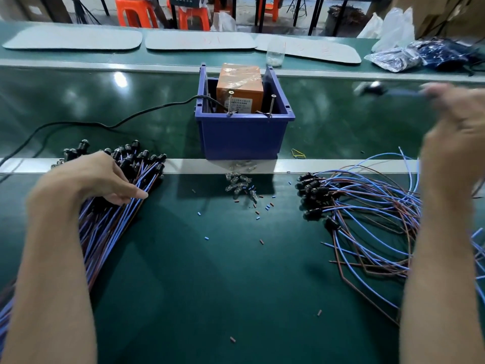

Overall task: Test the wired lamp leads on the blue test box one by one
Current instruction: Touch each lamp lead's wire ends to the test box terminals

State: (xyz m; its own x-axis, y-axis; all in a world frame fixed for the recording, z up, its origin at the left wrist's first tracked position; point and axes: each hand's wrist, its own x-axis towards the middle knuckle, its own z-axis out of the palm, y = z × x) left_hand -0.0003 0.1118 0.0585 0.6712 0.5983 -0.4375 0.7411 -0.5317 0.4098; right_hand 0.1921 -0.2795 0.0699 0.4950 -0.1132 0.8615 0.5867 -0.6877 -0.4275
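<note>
Left hand [105,177] fingers relaxed, resting on left lead bundle [112,219]; right hand [451,143], blurred, pinches single lead [401,92] right of blue test box [244,132].

One wide-angle camera, worn on the head, looks forward and down, close over the green table [236,285]. It faces the blue box [244,135] squarely; orange stools [136,11] show far behind the box.

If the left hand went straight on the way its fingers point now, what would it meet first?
The left hand would probably meet the pile of clear bulbs near the blue box; depth is uncertain.
</note>
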